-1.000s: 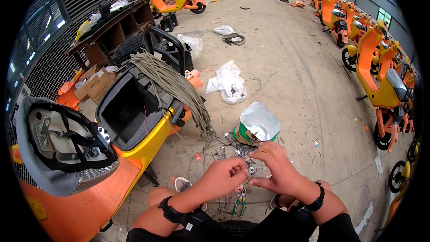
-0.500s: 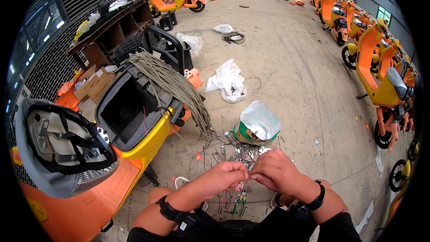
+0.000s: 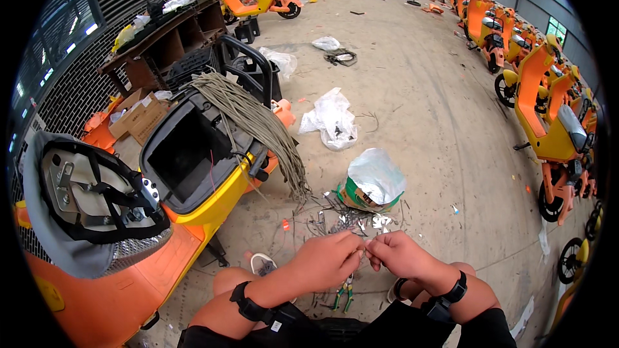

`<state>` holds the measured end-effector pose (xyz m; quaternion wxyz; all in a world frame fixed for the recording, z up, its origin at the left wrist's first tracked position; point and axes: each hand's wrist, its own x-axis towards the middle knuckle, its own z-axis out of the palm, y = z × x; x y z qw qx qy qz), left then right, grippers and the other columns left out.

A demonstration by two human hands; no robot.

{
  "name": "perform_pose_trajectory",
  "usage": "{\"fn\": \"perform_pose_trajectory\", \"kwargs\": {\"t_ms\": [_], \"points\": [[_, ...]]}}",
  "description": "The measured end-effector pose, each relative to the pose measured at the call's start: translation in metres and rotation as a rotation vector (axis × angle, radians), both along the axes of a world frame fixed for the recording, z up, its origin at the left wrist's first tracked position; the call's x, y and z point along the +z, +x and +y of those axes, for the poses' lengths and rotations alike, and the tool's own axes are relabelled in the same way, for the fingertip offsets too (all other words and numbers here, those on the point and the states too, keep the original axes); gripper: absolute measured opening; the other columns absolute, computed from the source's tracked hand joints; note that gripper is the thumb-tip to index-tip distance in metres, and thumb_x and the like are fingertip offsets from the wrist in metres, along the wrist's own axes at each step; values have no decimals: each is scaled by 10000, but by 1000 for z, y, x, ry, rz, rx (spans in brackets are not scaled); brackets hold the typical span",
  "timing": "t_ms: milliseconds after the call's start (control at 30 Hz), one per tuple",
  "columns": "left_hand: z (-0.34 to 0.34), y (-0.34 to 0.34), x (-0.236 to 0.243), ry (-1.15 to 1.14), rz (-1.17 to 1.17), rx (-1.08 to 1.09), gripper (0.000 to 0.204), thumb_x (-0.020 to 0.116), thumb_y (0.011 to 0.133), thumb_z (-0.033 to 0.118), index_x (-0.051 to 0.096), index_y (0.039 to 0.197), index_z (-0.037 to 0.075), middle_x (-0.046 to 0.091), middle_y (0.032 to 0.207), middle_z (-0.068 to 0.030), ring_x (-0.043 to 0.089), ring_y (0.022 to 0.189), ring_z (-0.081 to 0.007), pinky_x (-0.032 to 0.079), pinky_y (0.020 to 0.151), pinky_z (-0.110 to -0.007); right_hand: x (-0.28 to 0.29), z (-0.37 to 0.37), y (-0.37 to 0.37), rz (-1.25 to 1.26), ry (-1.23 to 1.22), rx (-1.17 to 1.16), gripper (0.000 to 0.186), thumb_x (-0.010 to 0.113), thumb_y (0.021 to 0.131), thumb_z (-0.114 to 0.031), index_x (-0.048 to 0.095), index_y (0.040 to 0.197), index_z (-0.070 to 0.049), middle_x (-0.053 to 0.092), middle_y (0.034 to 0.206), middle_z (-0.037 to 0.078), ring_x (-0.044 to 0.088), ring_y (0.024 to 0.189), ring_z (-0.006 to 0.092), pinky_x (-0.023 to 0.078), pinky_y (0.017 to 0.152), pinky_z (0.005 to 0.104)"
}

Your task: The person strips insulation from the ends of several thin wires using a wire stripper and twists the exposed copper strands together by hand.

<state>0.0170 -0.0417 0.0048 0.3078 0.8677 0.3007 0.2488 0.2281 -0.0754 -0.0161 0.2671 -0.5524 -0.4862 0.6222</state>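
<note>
Right-hand movement: right hand (image 3: pixel 401 256), spread and apart from the left a second ago, has drawn in to meet the left hand (image 3: pixel 332 260) at the fingertips.
Left-hand fingers: curled closed, thumb against forefinger, apparently pinching one side of a small piece (image 3: pixel 365 249).
Right-hand fingers: likewise closed, thumb and forefinger apparently pinched on its other side.
Piece, position: between the two sets of fingertips, clear of the floor; mostly covered, shape and material not determinable.
Piece, handling: judged light and easily dropped; best held by opposite edges in a fingertip pinch. Stiffness and fragility cannot be told.
Pliers (image 3: pixel 344 296): green-handled, on the floor below the hands; judged rigid, best lifted by the handles.
Scraps (image 3: pixel 316 226): dark strips, strewn on the floor beyond the hands.
Sack (image 3: pixel 374 179): green outside, silvery within, beyond the scraps; judged soft.
Plastic bag (image 3: pixel 333 119): white, crumpled, farther out.
Scooters (image 3: pixel 545 106): orange and yellow, ranked along the right.
</note>
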Motion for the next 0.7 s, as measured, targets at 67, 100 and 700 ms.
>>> {"fn": "perform_pose_trajectory", "kwargs": {"t_ms": [67,100,700], "points": [[1,0,2,-120,-48,19,133,610,917,181,610,980,63,599,843,-104,630,709,-317,501,606,-415,4,0,-1,-68,55,-3,369,562,1020,-267,646,776,-4,644,701,10,555,660,75,450,629,257],[2,-1,2,-145,-60,20,140,607,924,185,610,991,62,602,842,-104,630,711,-319,502,614,-414,5,-2,-1,-72,74,-17,367,573,1013,-286,662,795,-5,635,686,6,541,647,70,445,610,258],[9,-3,-5,-764,-135,62,110,588,939,122,618,964,20,577,739,-2,543,643,-102,442,580,-272,22,-8,-6,-236,654,52,364,743,887,-323,630,1088,-41,637,991,86,595,948,218,465,793,364]]}}
